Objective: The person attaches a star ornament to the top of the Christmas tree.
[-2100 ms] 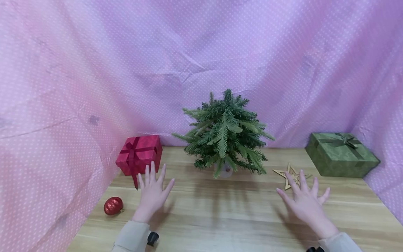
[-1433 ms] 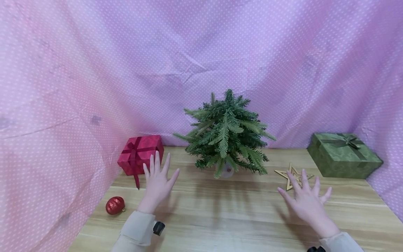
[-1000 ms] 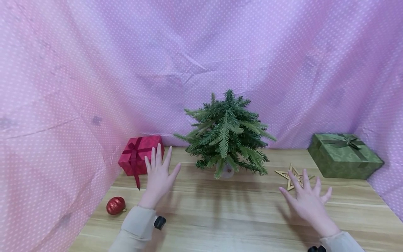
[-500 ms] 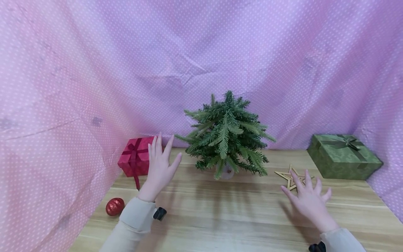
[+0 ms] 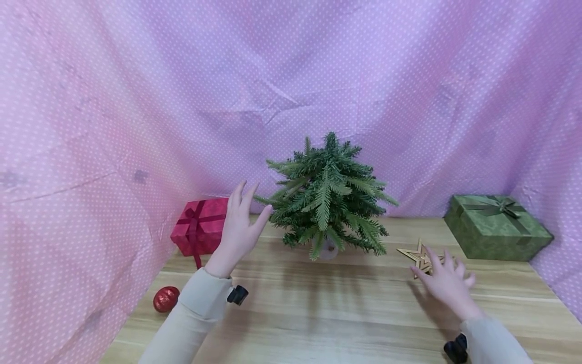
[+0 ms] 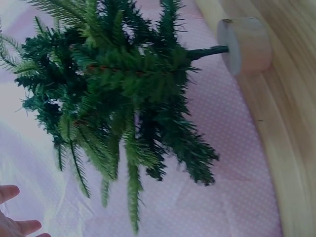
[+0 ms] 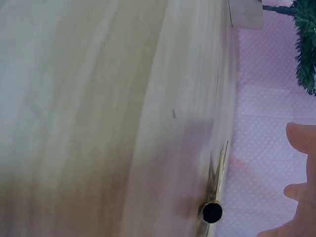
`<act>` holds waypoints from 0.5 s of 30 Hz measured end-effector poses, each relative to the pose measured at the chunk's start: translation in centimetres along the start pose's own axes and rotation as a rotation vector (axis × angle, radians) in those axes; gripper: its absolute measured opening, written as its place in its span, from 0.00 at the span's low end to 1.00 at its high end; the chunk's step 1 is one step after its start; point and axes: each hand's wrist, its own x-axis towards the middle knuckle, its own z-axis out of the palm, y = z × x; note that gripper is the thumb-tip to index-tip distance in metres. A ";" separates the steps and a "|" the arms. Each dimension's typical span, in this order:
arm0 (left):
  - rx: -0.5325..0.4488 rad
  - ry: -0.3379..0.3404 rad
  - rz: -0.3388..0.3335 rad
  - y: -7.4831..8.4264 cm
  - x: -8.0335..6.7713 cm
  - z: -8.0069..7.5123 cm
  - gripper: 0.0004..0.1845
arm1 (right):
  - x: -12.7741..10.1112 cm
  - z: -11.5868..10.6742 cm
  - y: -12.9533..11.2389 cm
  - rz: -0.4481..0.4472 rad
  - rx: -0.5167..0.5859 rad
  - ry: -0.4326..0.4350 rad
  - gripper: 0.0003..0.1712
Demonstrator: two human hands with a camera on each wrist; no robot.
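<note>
My left hand (image 5: 237,233) is raised with fingers spread, at the left side of a small green Christmas tree (image 5: 328,197). Its thumb comes close to the lower left branches in the head view, and the hand holds nothing. A few fingertips (image 6: 28,227) show at the lower left of the left wrist view, apart from the branches. Over a gold star ornament (image 5: 416,257) lying on the table hovers my right hand (image 5: 447,284), its fingers slightly bent and partly covering the star. In the right wrist view the star (image 7: 218,173) appears nearly edge-on, apart from the fingers.
A red gift box (image 5: 200,232) stands behind my left hand, with a red bauble (image 5: 166,299) beside the left sleeve. At the back right is a green gift box (image 5: 500,232). Pink dotted cloth (image 5: 291,76) encloses the wooden table (image 5: 354,323). The tree has a round wooden base (image 6: 247,45).
My left hand has moved forward and right, from the red gift box toward the tree. My right hand has shifted slightly right, its fingers bending more over the star.
</note>
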 end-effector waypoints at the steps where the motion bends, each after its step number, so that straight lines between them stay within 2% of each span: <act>1: -0.005 0.005 0.008 0.2 0.2 0.0 0.33 | 0.2 0.0 0.1 0.010 0.009 -0.014 0.48; 7: -0.042 0.011 0.020 1.4 1.5 0.0 0.33 | 0.9 -0.3 0.4 0.070 0.036 -0.104 0.52; 15: -0.117 0.004 0.041 2.7 3.2 0.2 0.32 | 1.6 -0.6 1.1 0.100 0.051 -0.194 0.55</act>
